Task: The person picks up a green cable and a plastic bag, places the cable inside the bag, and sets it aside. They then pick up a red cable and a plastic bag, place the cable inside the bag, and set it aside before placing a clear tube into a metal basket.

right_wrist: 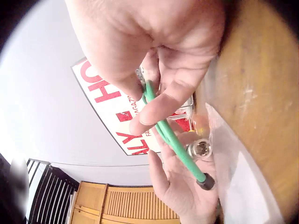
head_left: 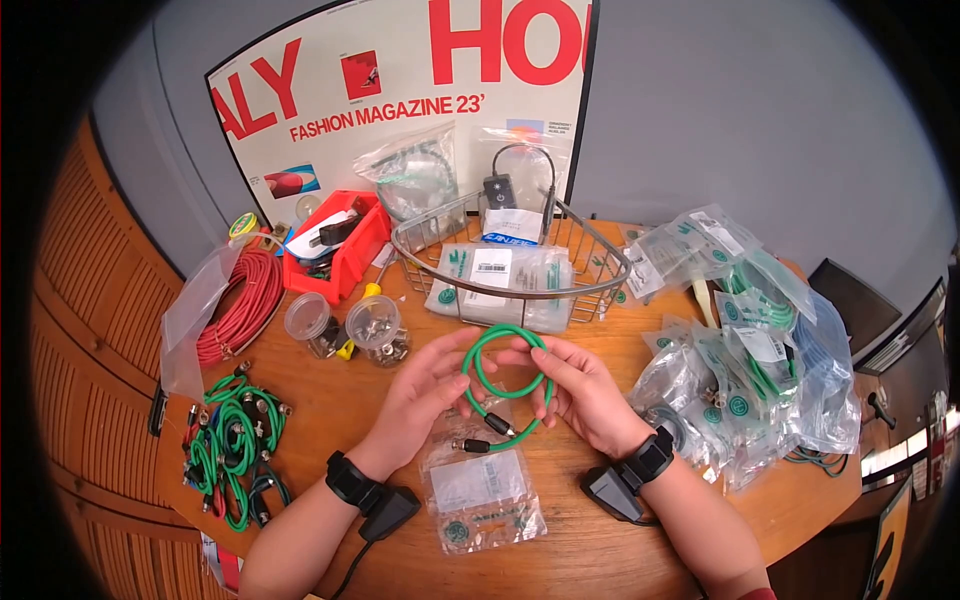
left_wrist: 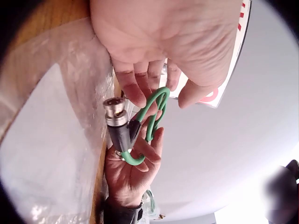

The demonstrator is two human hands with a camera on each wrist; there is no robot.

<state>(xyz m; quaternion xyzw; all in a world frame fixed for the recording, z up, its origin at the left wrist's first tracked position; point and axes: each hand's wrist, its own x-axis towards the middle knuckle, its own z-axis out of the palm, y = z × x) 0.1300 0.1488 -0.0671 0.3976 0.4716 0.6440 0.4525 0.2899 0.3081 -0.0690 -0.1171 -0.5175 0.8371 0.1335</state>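
A coiled green cable (head_left: 506, 329) is held up over the table's middle, its loop between both hands. My right hand (head_left: 590, 395) pinches the coil's right side between thumb and fingers; in the right wrist view one finger crosses over the green cable (right_wrist: 180, 151). My left hand (head_left: 425, 390) faces it with relaxed fingers at the coil's left side, the thumb apart from the fingers. Both cable ends hang at the coil's bottom, with black sleeves and a silver BNC connector (left_wrist: 115, 112). Below lies a clear plastic bag (head_left: 485, 500) with a white label.
A wire basket (head_left: 600, 290) with bagged items stands behind the hands. Left are a red bin (head_left: 365, 235), screw-filled jars (head_left: 378, 330), a red cable coil (head_left: 240, 310) and tangled green cables (head_left: 235, 440). Bagged cables (head_left: 745, 360) pile up at right.
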